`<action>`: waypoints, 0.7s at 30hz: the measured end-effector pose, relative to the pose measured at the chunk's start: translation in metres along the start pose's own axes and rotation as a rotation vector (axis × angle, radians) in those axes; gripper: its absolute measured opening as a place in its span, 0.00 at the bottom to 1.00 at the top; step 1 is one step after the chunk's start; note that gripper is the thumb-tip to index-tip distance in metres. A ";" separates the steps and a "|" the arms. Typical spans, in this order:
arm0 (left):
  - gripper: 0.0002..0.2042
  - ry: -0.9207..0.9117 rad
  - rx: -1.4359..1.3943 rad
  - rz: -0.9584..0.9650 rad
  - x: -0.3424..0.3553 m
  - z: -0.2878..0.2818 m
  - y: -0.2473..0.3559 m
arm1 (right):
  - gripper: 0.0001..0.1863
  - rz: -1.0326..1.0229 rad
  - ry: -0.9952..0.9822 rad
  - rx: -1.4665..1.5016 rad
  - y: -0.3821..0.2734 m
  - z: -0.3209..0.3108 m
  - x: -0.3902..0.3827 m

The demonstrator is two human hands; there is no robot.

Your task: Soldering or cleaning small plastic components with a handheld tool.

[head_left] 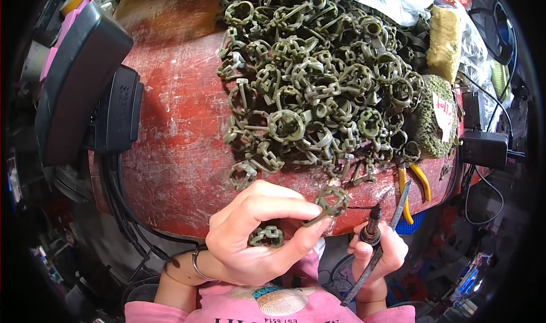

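Note:
Between thumb and forefinger, my left hand (259, 226) pinches a dark green ring-shaped piece (331, 202). A green chain-link part (266, 236) shows within the curl of the same hand; whether it joins the ring is unclear. My right hand (378, 252) grips a black pen-like tool (371, 229) whose thin dark tip reaches left to the ring's edge, seemingly touching it. A long narrow flat file (364, 277) runs slantwise through the same hand. Just beyond both hands, a large heap of similar green ring and chain pieces (318, 89) covers much of the red tabletop (170, 169).
Yellow-handled pliers (420, 182) lie at the table's front right. A yellowish block (445, 41) and a rough green block (435, 118) flank the heap. Black devices (85, 84) with cables stand at left. Clear plastic bags (392, 1) lie at the back, a black power box (483, 149) at right.

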State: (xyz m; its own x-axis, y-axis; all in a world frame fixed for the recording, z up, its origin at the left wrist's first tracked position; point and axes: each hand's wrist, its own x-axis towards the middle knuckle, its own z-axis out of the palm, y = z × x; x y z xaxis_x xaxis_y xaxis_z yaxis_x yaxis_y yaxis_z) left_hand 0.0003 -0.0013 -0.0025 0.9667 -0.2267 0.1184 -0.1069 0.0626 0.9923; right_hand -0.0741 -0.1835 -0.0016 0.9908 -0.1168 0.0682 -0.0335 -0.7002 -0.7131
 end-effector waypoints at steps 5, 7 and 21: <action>0.10 0.010 -0.002 -0.025 -0.001 0.000 0.000 | 0.19 0.000 0.006 0.008 -0.001 0.000 0.001; 0.10 0.013 -0.006 -0.027 -0.001 0.000 0.000 | 0.19 0.003 0.010 0.003 -0.002 0.001 0.000; 0.11 0.043 -0.027 -0.018 -0.003 0.001 -0.002 | 0.20 0.064 0.079 0.068 0.003 0.005 -0.008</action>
State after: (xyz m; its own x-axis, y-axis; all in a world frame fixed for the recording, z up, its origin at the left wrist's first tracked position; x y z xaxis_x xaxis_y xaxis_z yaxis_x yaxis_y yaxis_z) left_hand -0.0032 -0.0018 -0.0048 0.9777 -0.1857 0.0985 -0.0838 0.0853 0.9928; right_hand -0.0812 -0.1812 -0.0081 0.9734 -0.2171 0.0739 -0.0849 -0.6406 -0.7631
